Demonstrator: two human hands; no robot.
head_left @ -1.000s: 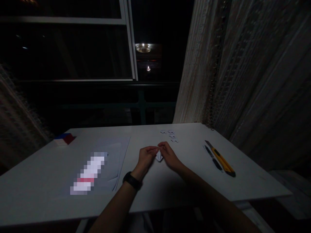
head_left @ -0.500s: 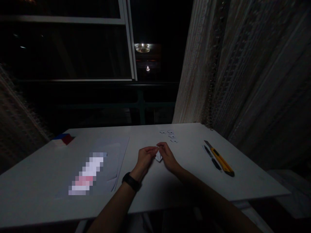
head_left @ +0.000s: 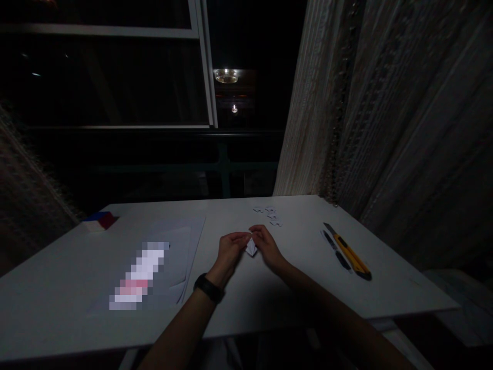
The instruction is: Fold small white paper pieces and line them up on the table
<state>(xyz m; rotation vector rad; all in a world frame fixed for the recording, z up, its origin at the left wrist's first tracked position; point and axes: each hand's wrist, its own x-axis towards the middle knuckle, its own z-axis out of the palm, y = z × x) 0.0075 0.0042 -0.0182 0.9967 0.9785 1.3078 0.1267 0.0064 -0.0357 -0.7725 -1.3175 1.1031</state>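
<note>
Between my two hands is a small piece of folded white paper (head_left: 251, 248), its lower end pointed and creased down the middle. My left hand (head_left: 230, 250), with a black band on the wrist, pinches it from the left. My right hand (head_left: 268, 248) closes on it from the right, fingers bent over its top. The fingertips of both hands meet there and hide the upper part of the paper. Just beyond my hands, several small folded paper pieces (head_left: 272, 216) lie on the white table (head_left: 300, 313).
To the right lie a yellow box cutter (head_left: 351, 254) with its blade out and a pen (head_left: 336, 250). On the left are paper sheets (head_left: 179, 257) with a blurred-out bright patch on them. A red, blue and white cube (head_left: 99, 221) sits at the far left. Curtains (head_left: 304, 118) hang behind.
Almost nothing differs. My right hand and the folded paper have shifted very slightly, and both hands keep their grip on it.
</note>
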